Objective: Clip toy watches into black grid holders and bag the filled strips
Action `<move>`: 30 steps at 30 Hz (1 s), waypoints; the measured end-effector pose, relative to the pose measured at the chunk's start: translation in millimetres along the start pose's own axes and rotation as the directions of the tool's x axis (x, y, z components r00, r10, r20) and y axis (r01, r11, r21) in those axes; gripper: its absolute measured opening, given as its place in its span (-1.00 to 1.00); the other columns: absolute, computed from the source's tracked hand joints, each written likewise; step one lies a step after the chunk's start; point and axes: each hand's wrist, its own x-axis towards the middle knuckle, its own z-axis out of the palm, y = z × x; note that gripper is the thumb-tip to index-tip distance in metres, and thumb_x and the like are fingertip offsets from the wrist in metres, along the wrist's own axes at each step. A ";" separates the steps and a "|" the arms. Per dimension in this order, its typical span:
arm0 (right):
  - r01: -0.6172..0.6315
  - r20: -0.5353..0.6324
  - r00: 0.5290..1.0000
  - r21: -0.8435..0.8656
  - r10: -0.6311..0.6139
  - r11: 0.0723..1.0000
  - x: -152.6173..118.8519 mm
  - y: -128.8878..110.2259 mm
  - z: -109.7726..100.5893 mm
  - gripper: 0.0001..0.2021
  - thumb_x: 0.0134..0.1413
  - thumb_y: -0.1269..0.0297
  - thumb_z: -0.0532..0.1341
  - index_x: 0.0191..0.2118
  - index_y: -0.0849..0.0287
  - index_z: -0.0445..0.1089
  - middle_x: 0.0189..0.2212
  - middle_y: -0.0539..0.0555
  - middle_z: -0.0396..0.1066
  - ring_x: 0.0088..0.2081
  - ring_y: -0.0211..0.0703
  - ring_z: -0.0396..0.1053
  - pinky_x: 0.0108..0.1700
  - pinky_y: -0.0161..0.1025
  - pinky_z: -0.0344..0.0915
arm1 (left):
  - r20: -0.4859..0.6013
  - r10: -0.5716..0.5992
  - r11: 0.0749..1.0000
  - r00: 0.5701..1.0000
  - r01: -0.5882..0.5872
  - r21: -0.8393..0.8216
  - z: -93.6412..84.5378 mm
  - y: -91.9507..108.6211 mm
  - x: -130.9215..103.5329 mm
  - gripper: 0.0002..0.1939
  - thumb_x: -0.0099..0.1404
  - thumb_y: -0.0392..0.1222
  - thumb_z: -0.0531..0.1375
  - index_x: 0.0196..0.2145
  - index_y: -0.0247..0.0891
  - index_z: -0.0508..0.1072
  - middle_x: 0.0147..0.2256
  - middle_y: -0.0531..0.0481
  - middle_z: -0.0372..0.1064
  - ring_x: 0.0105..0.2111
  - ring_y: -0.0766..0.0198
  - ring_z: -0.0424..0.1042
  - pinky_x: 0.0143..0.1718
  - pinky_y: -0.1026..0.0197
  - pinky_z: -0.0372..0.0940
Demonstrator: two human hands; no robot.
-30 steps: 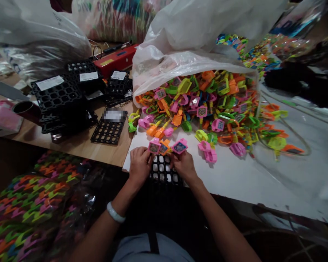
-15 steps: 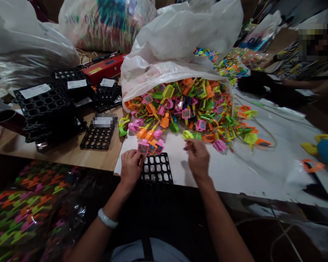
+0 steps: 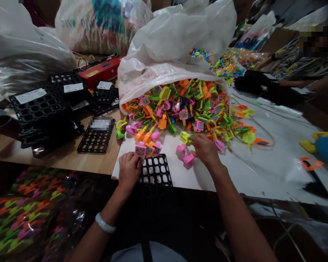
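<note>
My left hand (image 3: 129,169) is closed at the left edge of a black grid tray (image 3: 156,170), its fingertips against a pink square toy piece (image 3: 140,151). Orange and pink pieces stand beside that one at the tray's back edge. My right hand (image 3: 206,149) has its fingers bent at the near edge of the toy pile, by a light green piece (image 3: 184,137); whether it grips anything is hidden. Two pink pieces, one of them nearest (image 3: 188,158), lie left of my right hand. The colourful toy pile (image 3: 177,105) spills out of a white plastic bag (image 3: 177,40).
Black grid trays (image 3: 38,105) are stacked at the left, with a single labelled tray (image 3: 96,136) nearer. Behind them lies a red box (image 3: 101,71). Bagged toys (image 3: 24,218) sit below the table at left. A person's arm (image 3: 317,85) reaches in at far right.
My right hand has moved right and is turned more to the left over the pile's edge. Pink pieces now show on the white surface beside it. My left hand stays at the tray.
</note>
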 end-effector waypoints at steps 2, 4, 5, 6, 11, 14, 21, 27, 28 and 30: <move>0.058 0.090 0.995 -0.060 -0.053 0.997 10.2 0.7 3.2 -0.80 0.09 0.43 0.17 -0.24 0.15 0.54 -0.24 0.16 0.46 -0.21 -0.02 0.42 -0.27 -0.20 0.30 | -0.001 0.001 1.000 1.000 -0.001 0.002 -0.2 0.2 0.4 -0.85 0.41 -0.21 0.15 -0.29 -0.23 0.51 -0.31 -0.08 0.41 -0.25 0.09 0.33 -0.15 0.07 0.22; 0.071 0.098 0.993 -0.047 -0.066 0.996 14.7 -3.6 4.1 -0.86 0.11 0.40 0.18 -0.31 0.15 0.51 -0.27 0.16 0.44 -0.23 -0.03 0.40 -0.31 -0.21 0.28 | -0.004 0.001 1.000 1.000 -0.001 0.002 0.0 0.6 0.3 -0.85 0.41 -0.20 0.17 -0.30 -0.23 0.51 -0.31 -0.08 0.41 -0.26 0.09 0.33 -0.16 0.07 0.22; 0.060 0.066 0.996 0.001 -0.060 0.998 14.4 -7.7 3.9 -0.88 0.13 0.36 0.18 -0.33 0.14 0.49 -0.28 0.15 0.43 -0.24 -0.04 0.40 -0.30 -0.20 0.28 | -0.004 0.000 1.000 1.000 0.000 0.002 0.3 0.8 0.1 -0.86 0.40 -0.20 0.17 -0.30 -0.24 0.50 -0.31 -0.08 0.41 -0.26 0.10 0.33 -0.16 0.07 0.22; 0.037 0.027 0.999 0.083 -0.039 0.996 12.3 -13.3 3.6 -0.89 0.15 0.31 0.19 -0.32 0.14 0.47 -0.28 0.15 0.43 -0.25 -0.06 0.40 -0.29 -0.20 0.30 | -0.005 -0.002 1.000 1.000 0.002 0.002 0.5 0.9 0.0 -0.86 0.40 -0.20 0.18 -0.30 -0.23 0.50 -0.31 -0.07 0.41 -0.25 0.10 0.33 -0.15 0.08 0.22; -0.283 0.201 0.959 0.696 0.199 0.661 -13.5 -61.8 15.1 -0.67 0.19 -0.03 0.19 -0.15 0.15 0.36 -0.40 0.06 0.46 -0.43 -0.13 0.44 -0.32 -0.15 0.41 | -0.004 -0.011 1.000 1.000 0.011 0.001 0.2 1.6 -0.3 -0.90 0.39 -0.21 0.19 -0.29 -0.23 0.50 -0.30 -0.06 0.41 -0.24 0.12 0.34 -0.13 0.10 0.21; -0.392 0.344 0.920 0.810 0.188 0.436 -24.3 -92.2 35.1 -0.61 0.00 -0.08 0.33 -0.23 0.13 0.34 -0.41 0.03 0.48 -0.42 -0.12 0.47 -0.28 -0.13 0.46 | -0.008 -0.011 1.000 1.000 0.011 -0.003 -0.5 1.9 0.2 -0.90 0.39 -0.22 0.19 -0.28 -0.23 0.50 -0.31 -0.06 0.40 -0.24 0.11 0.33 -0.13 0.09 0.20; -0.422 0.336 0.904 0.799 0.263 0.429 -26.9 -103.6 63.9 -0.66 -0.07 0.00 0.32 -0.26 0.10 0.34 -0.44 0.01 0.49 -0.47 -0.12 0.46 -0.35 -0.16 0.46 | -0.013 0.001 1.000 1.000 -0.001 -0.001 0.5 2.1 0.1 -0.89 0.40 -0.20 0.19 -0.28 -0.23 0.50 -0.30 -0.06 0.41 -0.24 0.11 0.33 -0.15 0.09 0.20; -0.380 0.273 0.924 0.741 0.267 0.554 -31.9 -100.3 67.0 -0.72 0.04 0.04 0.21 -0.23 0.13 0.39 -0.49 0.06 0.53 -0.44 -0.05 0.50 -0.32 -0.14 0.46 | -0.008 -0.011 1.000 1.000 0.011 -0.002 0.3 1.9 -1.0 -0.88 0.41 -0.18 0.18 -0.27 -0.23 0.50 -0.29 -0.07 0.41 -0.22 0.11 0.33 -0.13 0.08 0.20; -0.361 0.258 0.932 0.722 0.255 0.591 -32.7 -100.4 67.3 -0.74 0.05 0.07 0.20 -0.23 0.13 0.39 -0.48 0.07 0.54 -0.43 -0.04 0.50 -0.32 -0.14 0.46 | -0.007 -0.010 1.000 1.000 0.010 -0.003 0.2 1.8 -1.0 -0.87 0.41 -0.18 0.18 -0.26 -0.24 0.50 -0.29 -0.08 0.41 -0.22 0.10 0.32 -0.12 0.08 0.20; -0.283 0.187 0.959 0.657 0.213 0.699 -33.9 -101.4 68.0 -0.81 0.06 0.16 0.17 -0.24 0.12 0.39 -0.43 0.09 0.56 -0.38 -0.02 0.52 -0.30 -0.15 0.45 | -0.005 -0.004 1.000 1.000 0.004 -0.002 0.2 1.8 -1.1 -0.87 0.41 -0.17 0.18 -0.24 -0.24 0.51 -0.28 -0.08 0.41 -0.22 0.10 0.32 -0.13 0.08 0.21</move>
